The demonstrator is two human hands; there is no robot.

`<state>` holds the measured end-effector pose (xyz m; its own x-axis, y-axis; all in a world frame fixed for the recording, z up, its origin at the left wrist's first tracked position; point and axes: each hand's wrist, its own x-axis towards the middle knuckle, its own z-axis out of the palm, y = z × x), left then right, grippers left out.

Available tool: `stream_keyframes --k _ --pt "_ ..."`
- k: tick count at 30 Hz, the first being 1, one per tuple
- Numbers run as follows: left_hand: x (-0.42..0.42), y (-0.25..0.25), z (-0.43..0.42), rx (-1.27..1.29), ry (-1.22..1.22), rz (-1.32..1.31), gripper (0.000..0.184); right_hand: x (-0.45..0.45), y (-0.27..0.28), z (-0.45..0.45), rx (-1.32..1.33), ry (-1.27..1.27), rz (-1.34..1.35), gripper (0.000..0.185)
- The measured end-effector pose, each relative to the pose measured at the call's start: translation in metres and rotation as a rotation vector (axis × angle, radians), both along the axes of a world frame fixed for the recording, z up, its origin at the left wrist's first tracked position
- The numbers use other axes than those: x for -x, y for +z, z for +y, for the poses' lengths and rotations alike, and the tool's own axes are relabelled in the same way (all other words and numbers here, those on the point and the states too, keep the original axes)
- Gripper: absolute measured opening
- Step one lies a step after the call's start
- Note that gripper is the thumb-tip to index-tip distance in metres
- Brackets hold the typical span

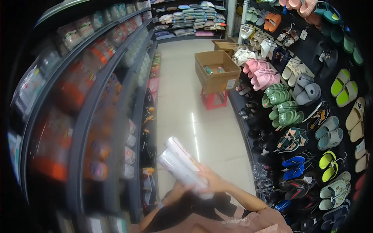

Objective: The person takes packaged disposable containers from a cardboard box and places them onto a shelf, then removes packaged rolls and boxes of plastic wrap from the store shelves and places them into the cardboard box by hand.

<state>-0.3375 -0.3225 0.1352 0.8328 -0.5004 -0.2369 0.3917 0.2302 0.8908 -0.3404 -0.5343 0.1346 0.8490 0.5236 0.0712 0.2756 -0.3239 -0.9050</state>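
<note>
Two long white plastic-wrapped rolls (176, 163), one with reddish print along its side, are held together in front of my body, tilted up to the left. My right hand (211, 179) wraps around their lower right side. From below, my left hand (179, 193) grips near the lower end, its fingers partly hidden behind the rolls. Motion blur hides the print, so what kind of rolls they are cannot be made out.
Shelves of blurred packaged goods (87, 77) line the left. Ahead, an open cardboard box (217, 73) with a few small items stands on a red stool (213, 101). Slippers (297, 139) hang along the right wall. Folded textiles (198, 17) fill the back shelves.
</note>
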Motion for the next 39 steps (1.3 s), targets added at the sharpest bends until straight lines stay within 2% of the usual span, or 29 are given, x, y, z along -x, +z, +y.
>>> stream_keyframes --k 4,10,17,20,24,28,33,39 --pt "-0.095 0.014 -0.017 -0.011 -0.144 0.008 0.073 -0.073 0.004 -0.019 -0.053 -0.132 -0.033 0.069" --pt "-0.204 -0.007 -0.057 -0.010 -0.380 0.120 0.076 -0.128 -0.013 -0.048 -0.155 -0.415 0.047 0.053" --pt "-0.306 -0.036 -0.141 -0.006 -0.325 0.281 0.074 -0.213 -0.044 -0.109 -0.260 -0.641 0.055 0.038" --pt "-0.353 -0.037 -0.182 -0.007 -0.274 0.313 0.070 -0.269 -0.054 -0.156 -0.300 -0.608 0.127 0.037" --pt "-0.417 -0.017 -0.252 0.089 -0.131 0.417 0.062 -0.348 -0.041 -0.229 -0.298 -0.566 0.210 0.037" --pt "-0.474 -0.014 -0.300 0.039 -0.124 0.413 0.057 -0.415 -0.026 -0.290 -0.300 -0.475 0.227 0.039" --pt "-0.521 -0.020 -0.334 0.057 -0.027 0.504 0.055 -0.483 -0.045 -0.329 -0.253 -0.367 0.206 0.040" --pt "-0.601 -0.048 -0.360 0.091 0.117 0.623 0.050 -0.567 -0.060 -0.351 -0.345 -0.384 0.465 0.042"
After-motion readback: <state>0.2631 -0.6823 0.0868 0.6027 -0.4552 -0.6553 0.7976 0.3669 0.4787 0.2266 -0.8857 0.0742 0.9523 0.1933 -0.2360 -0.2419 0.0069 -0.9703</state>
